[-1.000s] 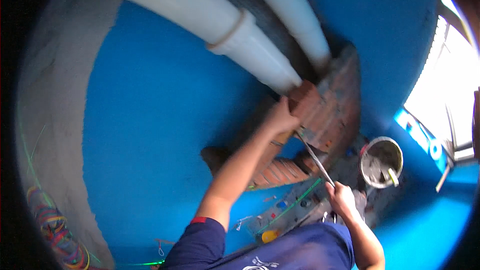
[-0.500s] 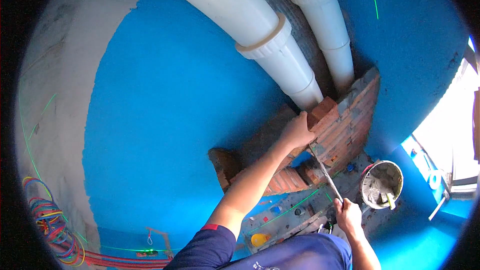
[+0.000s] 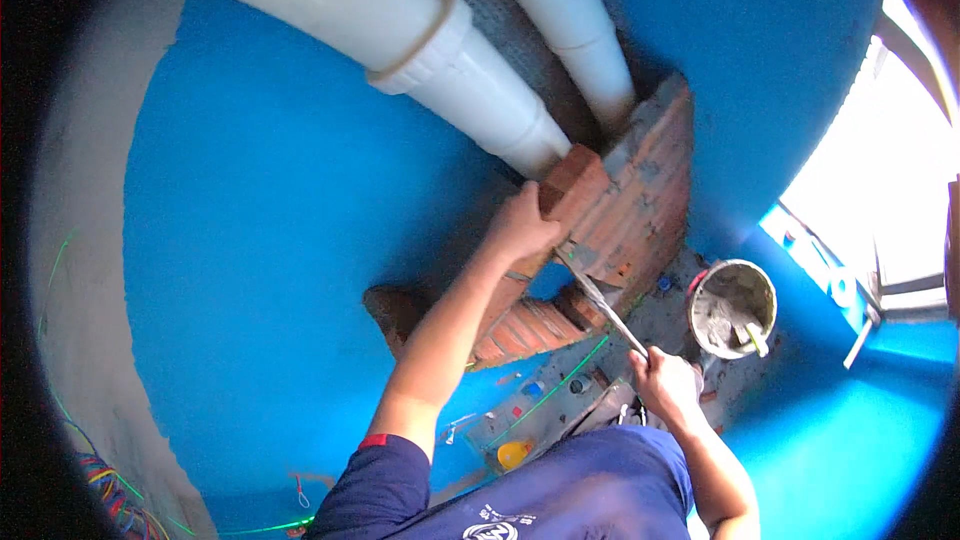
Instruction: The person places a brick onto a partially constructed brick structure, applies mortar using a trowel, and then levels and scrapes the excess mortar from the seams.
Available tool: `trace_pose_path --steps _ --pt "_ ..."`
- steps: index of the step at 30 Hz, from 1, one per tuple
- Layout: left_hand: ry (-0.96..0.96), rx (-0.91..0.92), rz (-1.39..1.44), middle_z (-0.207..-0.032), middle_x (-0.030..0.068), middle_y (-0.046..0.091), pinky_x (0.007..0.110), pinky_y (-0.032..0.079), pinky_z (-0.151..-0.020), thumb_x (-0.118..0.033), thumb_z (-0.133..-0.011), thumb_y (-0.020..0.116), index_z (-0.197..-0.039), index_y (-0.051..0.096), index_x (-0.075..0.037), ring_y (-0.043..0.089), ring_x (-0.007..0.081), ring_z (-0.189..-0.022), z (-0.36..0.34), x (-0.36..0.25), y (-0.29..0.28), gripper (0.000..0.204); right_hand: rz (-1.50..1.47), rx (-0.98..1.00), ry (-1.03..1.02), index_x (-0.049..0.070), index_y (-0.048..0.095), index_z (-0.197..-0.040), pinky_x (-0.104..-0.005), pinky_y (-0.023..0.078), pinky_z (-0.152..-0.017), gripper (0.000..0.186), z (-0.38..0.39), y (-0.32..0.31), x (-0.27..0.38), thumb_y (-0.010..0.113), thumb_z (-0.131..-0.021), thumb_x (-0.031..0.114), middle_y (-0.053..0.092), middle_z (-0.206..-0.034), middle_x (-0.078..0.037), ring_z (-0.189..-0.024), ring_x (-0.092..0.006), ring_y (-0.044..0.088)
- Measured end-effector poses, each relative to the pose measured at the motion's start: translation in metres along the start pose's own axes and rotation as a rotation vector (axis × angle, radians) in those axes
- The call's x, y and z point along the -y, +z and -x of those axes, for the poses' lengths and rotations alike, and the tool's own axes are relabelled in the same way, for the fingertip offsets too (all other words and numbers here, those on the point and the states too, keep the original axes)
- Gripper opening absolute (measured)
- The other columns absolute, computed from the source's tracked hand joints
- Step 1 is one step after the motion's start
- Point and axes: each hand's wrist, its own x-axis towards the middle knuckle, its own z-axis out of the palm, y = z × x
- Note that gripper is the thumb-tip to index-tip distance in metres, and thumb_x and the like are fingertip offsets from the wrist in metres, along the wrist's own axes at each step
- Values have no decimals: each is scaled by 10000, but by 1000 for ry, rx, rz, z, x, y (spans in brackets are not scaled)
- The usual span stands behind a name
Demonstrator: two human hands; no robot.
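Observation:
My left hand (image 3: pixel 522 224) is closed on the near end of a red brick (image 3: pixel 577 186), which sits on top of a low brick wall (image 3: pixel 645 195) beside a white pipe. In my right hand (image 3: pixel 667 382) is a trowel (image 3: pixel 610 312), gripped by its handle. Its narrow-looking blade points up and left, its tip by the wall's edge just below the brick and my left hand. The handle is mostly hidden by my fingers.
Two thick white pipes (image 3: pixel 500 105) run down behind the brickwork. Right of my right hand stands a bucket (image 3: pixel 733 310) of grey mortar with a tool in it. A yellow object (image 3: pixel 513 455) lies on the littered floor; coiled coloured cables (image 3: pixel 110 495) are at lower left.
The whole view has shifted, so the wall, pipes and bucket appear further left and higher. My left hand stays on the brick, and the trowel remains in my right hand near the wall edge.

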Motion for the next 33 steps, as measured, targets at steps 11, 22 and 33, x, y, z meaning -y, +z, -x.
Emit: trace_pose_path --steps 11,22,33 --pt "32 45 27 -1134 211 614 414 467 -902 -174 -733 734 -1178 521 -7 597 350 -1064 2 -3 -5 520 -93 25 3 22 566 -792 -513 485 -664 466 -6 3 -13 503 -933 462 624 -732 -244 -740 -428 630" --pt "70 -5 15 -1078 230 633 439 478 -876 -201 -732 720 -1133 519 -16 594 400 -1046 5 -7 -7 486 -60 20 9 32 578 -801 -507 491 -649 456 -7 -7 -9 512 -929 464 625 -702 -225 -712 -416 636" --pt "58 11 2 -1117 225 621 432 471 -883 -181 -746 713 -1175 507 -9 586 388 -1072 6 -2 -7 506 -88 46 -35 41 582 -821 -510 488 -643 428 -6 -4 -26 521 -925 452 626 -713 -228 -709 -415 635"
